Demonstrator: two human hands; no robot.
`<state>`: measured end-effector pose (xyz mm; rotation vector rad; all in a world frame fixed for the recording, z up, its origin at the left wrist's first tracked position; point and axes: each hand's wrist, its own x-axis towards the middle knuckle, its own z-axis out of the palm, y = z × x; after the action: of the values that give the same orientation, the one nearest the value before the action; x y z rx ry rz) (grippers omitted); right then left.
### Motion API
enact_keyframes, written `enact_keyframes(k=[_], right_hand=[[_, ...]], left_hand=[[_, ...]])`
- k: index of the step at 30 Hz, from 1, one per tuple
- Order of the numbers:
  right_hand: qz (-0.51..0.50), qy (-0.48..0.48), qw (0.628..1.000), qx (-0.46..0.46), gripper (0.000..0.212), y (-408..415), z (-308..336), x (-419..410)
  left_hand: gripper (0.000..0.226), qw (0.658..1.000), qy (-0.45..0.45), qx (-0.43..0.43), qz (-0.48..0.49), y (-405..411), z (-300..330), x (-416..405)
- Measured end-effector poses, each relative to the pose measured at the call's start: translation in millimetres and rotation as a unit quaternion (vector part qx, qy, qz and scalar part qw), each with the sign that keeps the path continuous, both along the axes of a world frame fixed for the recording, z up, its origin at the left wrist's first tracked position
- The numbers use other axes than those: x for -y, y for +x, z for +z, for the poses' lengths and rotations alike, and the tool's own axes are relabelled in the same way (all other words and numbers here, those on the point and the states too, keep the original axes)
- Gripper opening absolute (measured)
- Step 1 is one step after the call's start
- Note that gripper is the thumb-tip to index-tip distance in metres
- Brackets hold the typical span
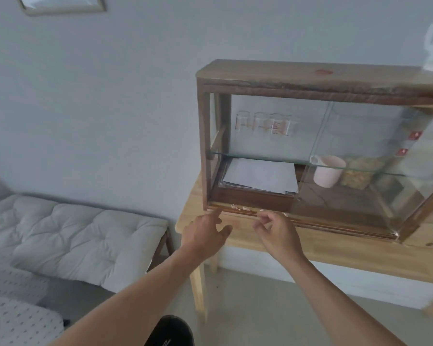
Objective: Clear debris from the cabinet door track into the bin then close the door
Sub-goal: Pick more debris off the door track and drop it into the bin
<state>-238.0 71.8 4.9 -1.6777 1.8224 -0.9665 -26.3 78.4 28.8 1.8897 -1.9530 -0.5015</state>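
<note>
A dark wooden cabinet (201, 136) with sliding glass doors stands on a pale wooden table (310, 248). The glass door (360, 156) is slid to the right, leaving the left half uncovered. Pale bits of debris (243, 208) lie in the bottom door track (310, 222) near the left end. My left hand (205, 236) is just below the track's left end, index finger stretched to it, holding nothing. My right hand (276, 229) hovers at the track right of the debris, fingers curled in a loose pinch; whether it holds a bit is unclear. No bin is in view.
Inside the cabinet are three glasses (263, 124) on the glass shelf, white papers (260, 177), a pink cup (329, 174) and a jar (355, 177). A cushioned bench (80, 240) stands at the left. A dark shoe (170, 332) shows at the bottom edge.
</note>
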Motion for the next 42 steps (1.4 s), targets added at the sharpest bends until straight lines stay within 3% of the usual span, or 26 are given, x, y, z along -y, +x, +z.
enact_keyframes(k=[9, 15, 26, 42], right_hand=[[0.043, -0.02, 0.994, -0.1, 0.03, 4.2, -13.8, 59.6], [0.06, -0.058, 0.975, -0.205, 0.025, 8.9, -23.5, 68.7], [0.043, -0.06, 0.989, -0.131, 0.006, 6.8, -22.5, 73.0], [0.067, -0.042, 0.995, -0.057, 0.01, 42.3, -26.0, 29.2]], left_hand=[[0.037, 1.0, 0.007, 0.0, 0.03, -36.2, -14.8, 66.1], [0.027, 0.999, -0.009, 0.024, 0.043, -40.4, -31.1, 82.1], [0.013, 0.997, -0.014, -0.04, 0.07, -40.6, -32.3, 87.4], [0.007, 0.992, -0.001, -0.07, 0.109, 17.1, -47.5, 20.1]])
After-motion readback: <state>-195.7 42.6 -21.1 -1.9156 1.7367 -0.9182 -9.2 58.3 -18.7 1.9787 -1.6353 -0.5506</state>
